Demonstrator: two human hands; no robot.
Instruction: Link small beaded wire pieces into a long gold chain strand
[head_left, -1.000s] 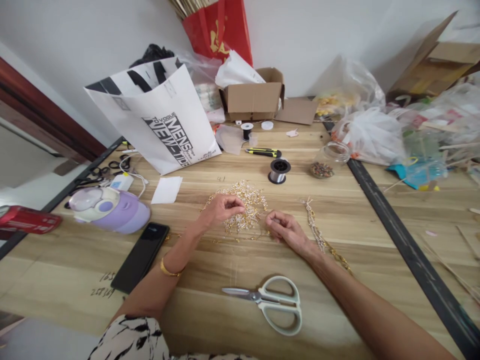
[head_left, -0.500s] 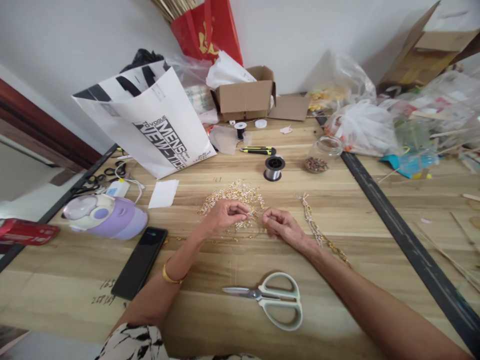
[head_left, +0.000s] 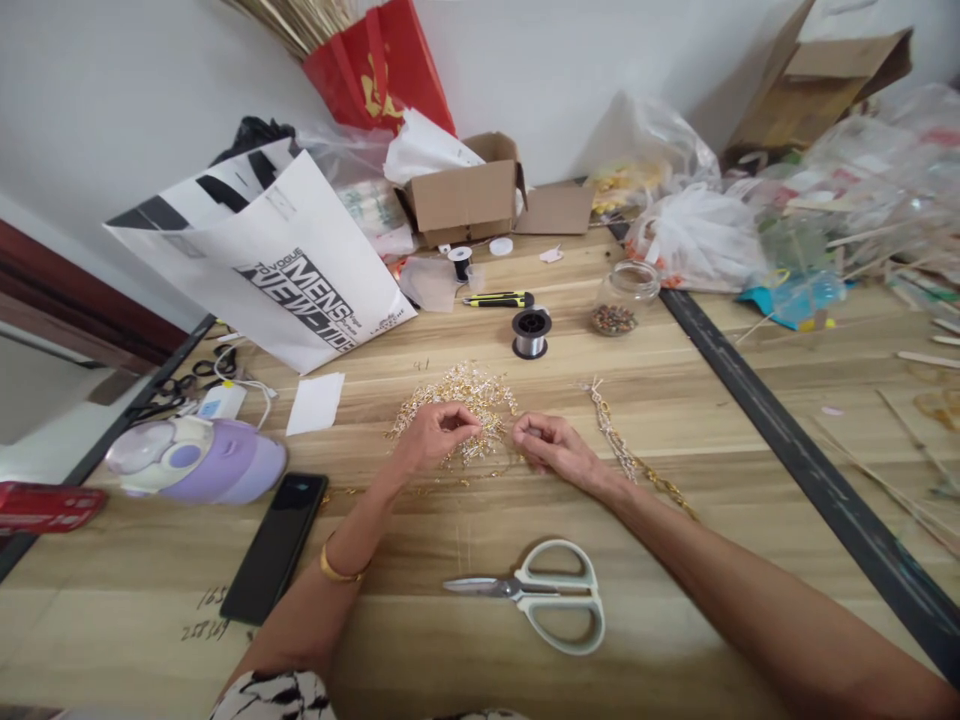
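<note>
A loose heap of small gold and clear beads (head_left: 472, 390) is spread on the wooden table. Over its near edge is my left hand (head_left: 439, 432), thumb and fingertips pinched together; anything between them is too small to make out. My right hand (head_left: 551, 445) is just right of the heap with its fingers curled into a pinch, and what it holds, if anything, cannot be made out. Beaded strands (head_left: 615, 435), silvery at the far end and gold nearer, lie beside my right forearm. Closer to me rest scissors (head_left: 555, 592) with pale handles, blades pointing left.
Behind the heap are a wire spool (head_left: 531, 335), a utility knife (head_left: 499, 299) and a glass jar (head_left: 626, 300) of beads. A phone (head_left: 277, 548) and a purple-white container (head_left: 202, 458) lie left. A white paper bag (head_left: 262, 260) and a cardboard box (head_left: 469, 200) stand at the back.
The whole view has shifted slightly. My left hand has drawn a little away from my right hand, widening the gap between them. Both stay pinched near the bead heap.
</note>
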